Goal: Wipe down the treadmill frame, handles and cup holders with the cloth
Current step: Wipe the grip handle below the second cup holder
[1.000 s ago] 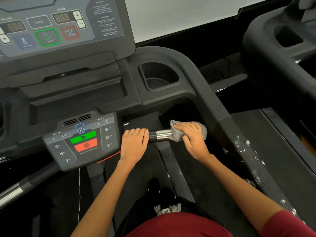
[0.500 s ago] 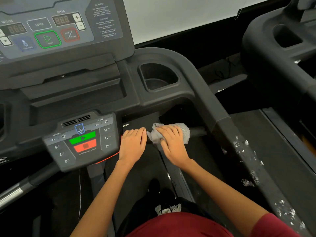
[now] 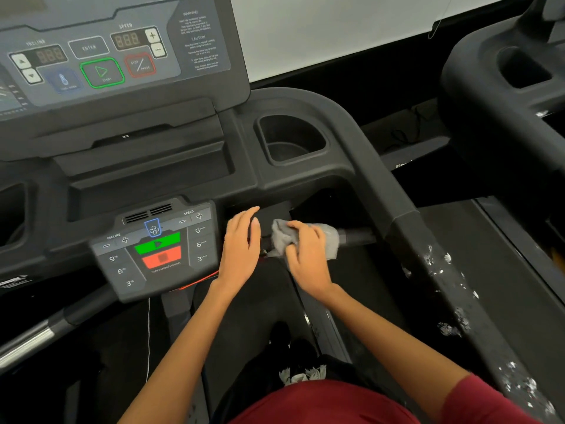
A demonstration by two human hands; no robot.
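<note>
The grey cloth (image 3: 305, 240) is bunched around the horizontal handle bar (image 3: 356, 236) that runs between the small control pad (image 3: 156, 249) and the right side rail (image 3: 428, 258) of the treadmill. The right hand (image 3: 307, 258) lies on top of the cloth with its fingers (image 3: 301, 229) curled over it, gripping cloth and bar together; a loose fold of cloth sticks out to the left of the knuckles and another part wraps the bar on the right. Beyond the cloth a short dark stretch of the bar shows before it meets the rail.

Just beside it, the left hand (image 3: 241, 244) rests on the inner end of the same bar, next to the control pad, with its fingers straight and close together, pointing forward; it holds nothing. The two hands are near each other but apart.

The side rail is flecked with white marks along its lower stretch. Above the bar sits a dark cup holder (image 3: 292, 139) moulded into the frame, and to the upper left the main console (image 3: 116, 53) shows speed and incline displays with green and red buttons. A second treadmill (image 3: 504, 96) stands to the right. The person wears a red top (image 3: 321, 405).
</note>
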